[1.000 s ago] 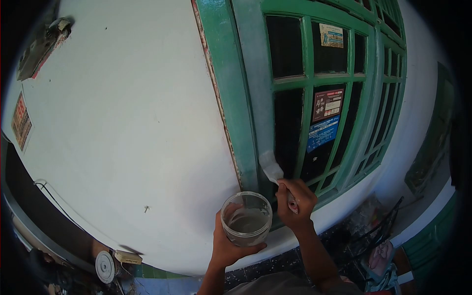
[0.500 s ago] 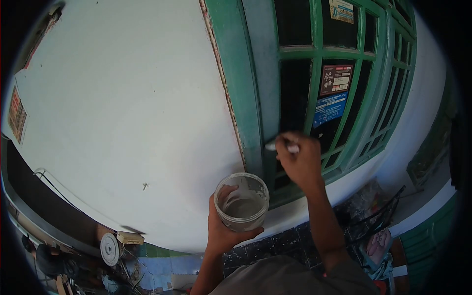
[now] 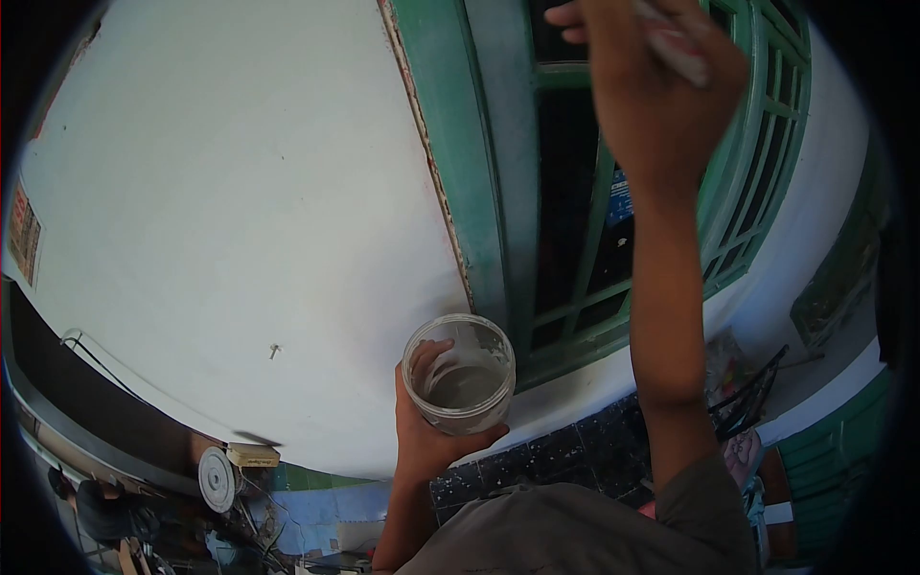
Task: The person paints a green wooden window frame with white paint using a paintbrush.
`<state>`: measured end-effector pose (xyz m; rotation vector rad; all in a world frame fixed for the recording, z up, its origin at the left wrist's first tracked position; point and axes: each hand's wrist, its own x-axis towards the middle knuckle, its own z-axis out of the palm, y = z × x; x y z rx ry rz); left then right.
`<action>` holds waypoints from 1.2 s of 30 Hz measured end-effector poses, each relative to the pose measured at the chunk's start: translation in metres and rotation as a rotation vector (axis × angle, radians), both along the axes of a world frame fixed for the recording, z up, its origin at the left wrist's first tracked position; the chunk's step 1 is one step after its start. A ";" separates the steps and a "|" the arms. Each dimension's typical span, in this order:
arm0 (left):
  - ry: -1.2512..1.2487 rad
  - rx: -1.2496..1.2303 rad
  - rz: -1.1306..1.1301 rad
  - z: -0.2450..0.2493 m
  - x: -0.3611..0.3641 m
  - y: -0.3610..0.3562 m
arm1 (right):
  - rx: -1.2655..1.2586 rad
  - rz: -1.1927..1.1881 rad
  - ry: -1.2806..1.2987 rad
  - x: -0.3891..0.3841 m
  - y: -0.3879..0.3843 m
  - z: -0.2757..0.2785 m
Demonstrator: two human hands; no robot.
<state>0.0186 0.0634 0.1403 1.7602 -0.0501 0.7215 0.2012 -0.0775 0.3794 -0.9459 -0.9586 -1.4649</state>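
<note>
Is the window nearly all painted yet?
Not nearly. Done: one pale grey strip down the frame's left post. In hand: the left hand holds a tub of grey paint, and the right hand grips a brush up high. Left: the window bars are green.

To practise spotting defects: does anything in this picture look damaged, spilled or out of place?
Yes. Along the seam where the green window frame meets the white wall, the paint edge is ragged, with reddish-brown showing. A small nail sticks out of the wall alone. No spill shows at the tub in the left hand.
</note>
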 end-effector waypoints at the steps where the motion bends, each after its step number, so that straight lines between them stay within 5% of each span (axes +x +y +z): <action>1: 0.004 0.015 -0.001 0.000 0.000 0.000 | 0.010 -0.085 -0.038 0.011 0.006 -0.005; 14: 0.022 -0.023 -0.024 -0.007 0.007 0.003 | -0.353 -0.005 0.496 -0.014 -0.013 -0.236; 19: 0.027 -0.023 -0.014 -0.006 0.008 0.003 | -0.546 -0.078 1.051 -0.039 -0.024 -0.321; 22: 0.030 -0.047 -0.031 -0.008 0.007 0.002 | -0.732 -0.063 1.143 -0.019 -0.024 -0.339; 25: 0.021 -0.023 -0.019 -0.007 0.007 0.003 | -0.635 -0.020 0.970 0.006 -0.010 -0.299; 31: -0.005 0.030 0.030 -0.001 0.001 0.003 | -0.590 0.033 0.866 0.005 -0.015 -0.120; 36: -0.009 0.078 0.053 0.002 0.000 0.002 | -0.251 -0.016 0.388 -0.006 -0.017 0.005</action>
